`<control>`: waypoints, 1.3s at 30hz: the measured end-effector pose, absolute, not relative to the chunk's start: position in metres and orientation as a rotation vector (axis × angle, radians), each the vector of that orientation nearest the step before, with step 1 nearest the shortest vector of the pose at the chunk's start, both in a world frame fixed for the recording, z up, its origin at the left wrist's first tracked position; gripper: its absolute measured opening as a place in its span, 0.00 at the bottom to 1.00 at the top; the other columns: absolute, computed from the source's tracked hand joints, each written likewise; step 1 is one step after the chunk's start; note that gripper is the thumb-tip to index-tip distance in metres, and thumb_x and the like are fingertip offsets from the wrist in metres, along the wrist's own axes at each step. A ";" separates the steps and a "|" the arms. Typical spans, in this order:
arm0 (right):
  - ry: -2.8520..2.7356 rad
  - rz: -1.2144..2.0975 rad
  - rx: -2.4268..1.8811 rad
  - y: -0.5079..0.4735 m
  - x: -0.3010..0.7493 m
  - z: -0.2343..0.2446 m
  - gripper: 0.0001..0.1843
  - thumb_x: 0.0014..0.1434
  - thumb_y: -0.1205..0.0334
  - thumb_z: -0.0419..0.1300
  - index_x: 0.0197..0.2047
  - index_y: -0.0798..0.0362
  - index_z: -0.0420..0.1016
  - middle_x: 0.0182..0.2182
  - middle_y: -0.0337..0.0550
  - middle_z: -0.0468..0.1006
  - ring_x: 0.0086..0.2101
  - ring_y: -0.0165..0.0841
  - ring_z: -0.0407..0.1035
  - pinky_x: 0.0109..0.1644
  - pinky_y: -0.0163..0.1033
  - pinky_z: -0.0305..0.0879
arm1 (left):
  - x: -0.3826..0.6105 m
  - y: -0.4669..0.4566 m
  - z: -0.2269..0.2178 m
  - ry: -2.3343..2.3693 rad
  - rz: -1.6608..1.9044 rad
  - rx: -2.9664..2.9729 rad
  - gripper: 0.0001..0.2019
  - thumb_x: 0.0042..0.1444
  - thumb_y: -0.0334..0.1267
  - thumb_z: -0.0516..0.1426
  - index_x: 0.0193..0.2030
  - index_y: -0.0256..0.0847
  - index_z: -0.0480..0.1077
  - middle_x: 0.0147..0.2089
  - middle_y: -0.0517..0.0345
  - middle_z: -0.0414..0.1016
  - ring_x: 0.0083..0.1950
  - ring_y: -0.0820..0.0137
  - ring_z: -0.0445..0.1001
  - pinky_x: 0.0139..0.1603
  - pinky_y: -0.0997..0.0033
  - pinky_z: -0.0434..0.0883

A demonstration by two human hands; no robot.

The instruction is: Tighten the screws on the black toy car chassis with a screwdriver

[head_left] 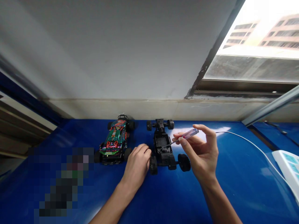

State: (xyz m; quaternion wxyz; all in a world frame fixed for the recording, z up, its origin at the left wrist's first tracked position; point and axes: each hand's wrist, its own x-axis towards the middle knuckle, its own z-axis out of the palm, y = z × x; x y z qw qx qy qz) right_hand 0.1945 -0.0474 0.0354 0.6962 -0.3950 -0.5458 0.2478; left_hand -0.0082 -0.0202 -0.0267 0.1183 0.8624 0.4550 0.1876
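A black toy-car chassis (163, 146) with four wheels lies on the blue table (233, 174). My right hand (201, 152) pinches a small screwdriver (184, 136) with a clear purple handle, its tip down in the chassis. My left hand (137, 165) rests with curled fingers against the chassis's left rear wheel (153, 165), steadying it. Left of the chassis stands a complete toy car (115, 140) with a green and red body.
A white cable (252, 144) runs across the table to a white power strip (288, 165) at the right edge. A grey wall rises behind the table, with a window at the upper right. A blurred patch covers the table's near left.
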 end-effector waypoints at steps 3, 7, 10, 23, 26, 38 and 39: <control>-1.248 0.521 -0.892 -0.049 0.193 0.034 0.26 0.65 0.75 0.66 0.61 0.43 0.67 0.42 0.39 0.89 0.42 0.38 0.86 0.48 0.44 0.85 | -0.009 -0.019 -0.030 1.325 0.555 2.521 0.11 0.68 0.24 0.56 0.44 0.38 0.80 0.51 0.44 0.84 0.57 0.53 0.82 0.59 0.49 0.81; -1.296 0.445 -0.907 -0.051 0.191 0.032 0.27 0.64 0.75 0.66 0.62 0.44 0.68 0.42 0.39 0.88 0.41 0.39 0.86 0.49 0.49 0.85 | -0.009 -0.015 -0.033 1.272 0.795 2.413 0.17 0.70 0.25 0.53 0.59 0.38 0.78 0.57 0.45 0.84 0.61 0.56 0.81 0.64 0.51 0.79; -1.335 0.411 -0.928 -0.051 0.192 0.028 0.29 0.64 0.75 0.68 0.63 0.45 0.69 0.42 0.40 0.88 0.41 0.39 0.85 0.50 0.51 0.83 | -0.011 -0.014 -0.025 1.294 1.157 2.148 0.18 0.73 0.28 0.50 0.60 0.41 0.78 0.59 0.49 0.84 0.62 0.61 0.81 0.68 0.54 0.76; -1.431 0.355 -0.955 -0.053 0.197 0.023 0.32 0.62 0.76 0.69 0.66 0.46 0.70 0.44 0.42 0.88 0.41 0.39 0.85 0.50 0.50 0.83 | 0.010 -0.037 -0.004 0.961 1.062 2.074 0.23 0.54 0.41 0.72 0.56 0.42 0.77 0.57 0.46 0.84 0.60 0.52 0.79 0.63 0.45 0.78; -1.466 0.321 -0.979 -0.054 0.197 0.022 0.33 0.62 0.76 0.69 0.67 0.45 0.70 0.45 0.42 0.88 0.41 0.38 0.85 0.50 0.48 0.82 | 0.014 -0.037 -0.010 0.945 1.075 2.062 0.24 0.54 0.40 0.72 0.57 0.42 0.77 0.58 0.46 0.84 0.61 0.51 0.78 0.64 0.41 0.77; -1.572 0.050 -0.974 -0.056 0.190 0.027 0.41 0.57 0.78 0.72 0.69 0.39 0.74 0.44 0.41 0.87 0.38 0.37 0.82 0.47 0.46 0.83 | 0.021 -0.040 -0.017 0.928 1.043 2.034 0.28 0.50 0.39 0.75 0.58 0.43 0.75 0.57 0.49 0.84 0.63 0.51 0.77 0.67 0.41 0.75; -1.563 0.061 -0.969 -0.056 0.190 0.027 0.41 0.57 0.78 0.72 0.69 0.39 0.74 0.44 0.40 0.86 0.38 0.36 0.81 0.47 0.46 0.83 | 0.020 -0.040 -0.018 0.928 1.038 2.045 0.29 0.50 0.38 0.75 0.59 0.43 0.75 0.57 0.50 0.84 0.63 0.51 0.77 0.67 0.42 0.75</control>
